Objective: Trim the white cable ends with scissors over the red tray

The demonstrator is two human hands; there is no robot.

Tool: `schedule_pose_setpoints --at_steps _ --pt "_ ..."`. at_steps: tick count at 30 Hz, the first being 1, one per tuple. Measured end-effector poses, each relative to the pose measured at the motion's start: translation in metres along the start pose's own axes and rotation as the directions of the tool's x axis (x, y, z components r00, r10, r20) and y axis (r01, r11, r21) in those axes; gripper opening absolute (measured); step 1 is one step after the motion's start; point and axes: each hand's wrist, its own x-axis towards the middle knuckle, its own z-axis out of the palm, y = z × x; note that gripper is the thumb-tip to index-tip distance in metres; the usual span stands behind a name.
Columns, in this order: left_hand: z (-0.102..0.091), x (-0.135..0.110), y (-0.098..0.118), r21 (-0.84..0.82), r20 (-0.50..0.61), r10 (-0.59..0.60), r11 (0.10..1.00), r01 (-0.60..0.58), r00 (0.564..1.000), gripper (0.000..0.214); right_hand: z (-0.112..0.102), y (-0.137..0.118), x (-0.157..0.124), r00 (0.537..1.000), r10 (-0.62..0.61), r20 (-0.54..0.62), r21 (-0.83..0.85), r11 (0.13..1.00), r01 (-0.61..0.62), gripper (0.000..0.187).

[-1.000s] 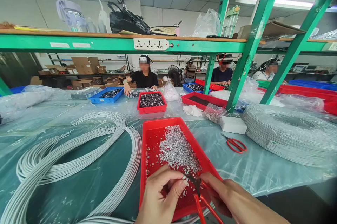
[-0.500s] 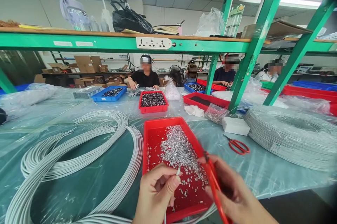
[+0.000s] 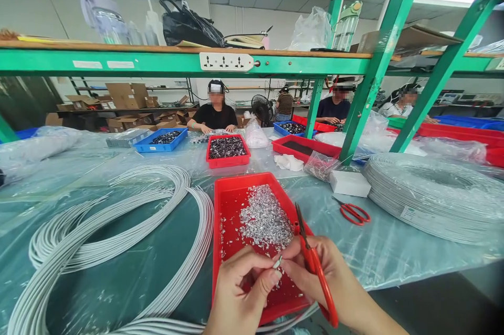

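Head view: the left hand (image 3: 240, 293) rises from the table's near edge over the red tray (image 3: 232, 203), its fingers pinched together on a short wire piece (image 3: 277, 262); the right hand (image 3: 318, 277) meets it fingertip to fingertip, fingers curled around red scissors (image 3: 315, 261), blades together and pointing up over the silver scraps (image 3: 265, 219); white cable coils (image 3: 118, 219) lie toward the table's left edge.

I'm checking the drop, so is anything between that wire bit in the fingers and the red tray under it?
Nothing visible. The wire bit is pinched between the left hand and right hand right above the tray, whose floor there holds only loose cut pieces.
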Motion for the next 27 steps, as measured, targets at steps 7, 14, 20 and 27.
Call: schedule_pose_setpoints --at_steps 7,14,20,27 --pt "0.003 -0.001 0.0 0.253 -0.099 0.248 0.943 -0.217 0.964 0.009 0.012 0.0 -0.004 0.978 -0.03 -0.204 -0.016 0.999 0.028 0.018" --pt "0.002 0.002 0.003 -0.17 0.072 -0.199 0.963 0.209 0.977 0.03 0.008 -0.001 0.002 0.997 0.013 -0.071 0.022 1.0 -0.011 0.019" --pt "-0.001 0.006 0.002 -0.373 0.284 -0.287 0.846 0.381 0.915 0.031 0.0 0.0 0.003 0.999 0.031 0.016 0.04 0.999 -0.032 0.015" --pt "0.0 0.004 -0.003 -0.43 0.377 -0.273 0.795 0.428 0.885 0.034 -0.002 -0.001 0.002 0.999 -0.002 0.035 0.019 1.0 0.002 0.013"
